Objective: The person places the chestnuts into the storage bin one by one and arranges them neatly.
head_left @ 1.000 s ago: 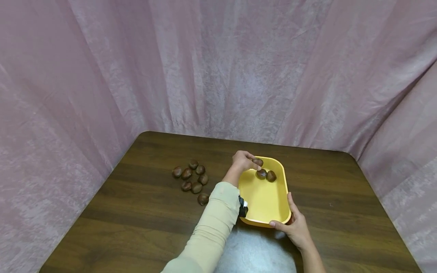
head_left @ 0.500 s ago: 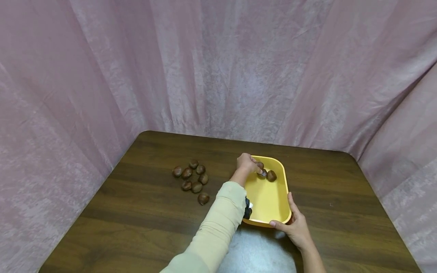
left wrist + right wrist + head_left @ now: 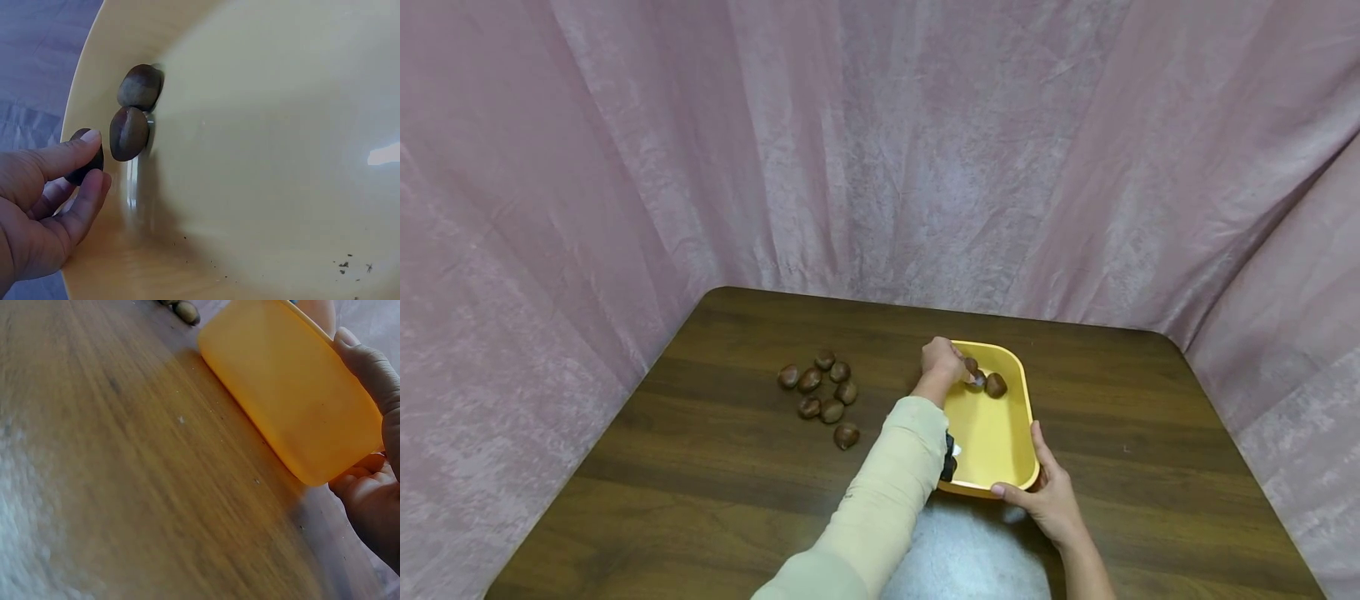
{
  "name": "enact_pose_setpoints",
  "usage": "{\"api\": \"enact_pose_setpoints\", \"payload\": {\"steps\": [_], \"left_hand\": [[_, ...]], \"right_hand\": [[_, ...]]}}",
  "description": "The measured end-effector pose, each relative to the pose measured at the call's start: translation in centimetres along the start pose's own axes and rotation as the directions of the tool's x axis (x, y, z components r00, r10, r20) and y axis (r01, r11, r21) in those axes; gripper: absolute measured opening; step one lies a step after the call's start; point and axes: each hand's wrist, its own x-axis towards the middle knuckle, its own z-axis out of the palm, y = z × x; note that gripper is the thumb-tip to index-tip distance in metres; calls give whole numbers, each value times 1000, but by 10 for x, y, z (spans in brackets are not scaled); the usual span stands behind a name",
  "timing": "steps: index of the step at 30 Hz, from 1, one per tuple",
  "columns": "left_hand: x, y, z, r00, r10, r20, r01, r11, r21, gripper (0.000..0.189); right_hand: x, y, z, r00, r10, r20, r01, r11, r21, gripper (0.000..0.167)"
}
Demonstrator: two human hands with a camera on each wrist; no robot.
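My left hand reaches over the far left rim of a yellow plastic tub. In the left wrist view, thumb and fingers pinch a brown chestnut just inside the wall. Two more chestnuts lie against each other on the tub floor beside it, one nearer and one farther. At the tub's near right corner, my right hand grips the wall, its thumb on the rim and its fingers around the outside, as the right wrist view also shows.
Several loose chestnuts lie grouped on the dark wooden table, left of the tub. Dark crumbs are scattered on the tub floor. Pink curtains hang behind the table.
My left hand has lowered slightly, bringing the chestnut down beside the two others in the tub. My right hand and the tub have stayed in place.
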Motion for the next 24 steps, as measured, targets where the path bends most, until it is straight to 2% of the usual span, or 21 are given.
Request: {"api": "enact_pose_setpoints", "payload": {"steps": [6,13,17,20,24], "left_hand": [[0,2,1,1000,-12,-15,14,993,117,31],[-3,1,-2,1000,-13,5,12,985,173,31],[-5,2,-3,999,-32,4,31,987,160,40],[-5,2,-5,999,-36,-7,37,994,106,46],[-7,0,-9,1000,-24,7,24,1000,15,36]], "right_hand": [[0,2,0,1000,-5,2,5,1000,1,111],[-1,-1,1,1000,-9,3,9,1000,-15,110],[-2,-2,0,1000,-11,5,12,1000,-4,109],[-1,-2,0,1000,-15,12,15,1000,9,109],[0,-2,1,1000,-18,9,18,1000,2,109]]}}
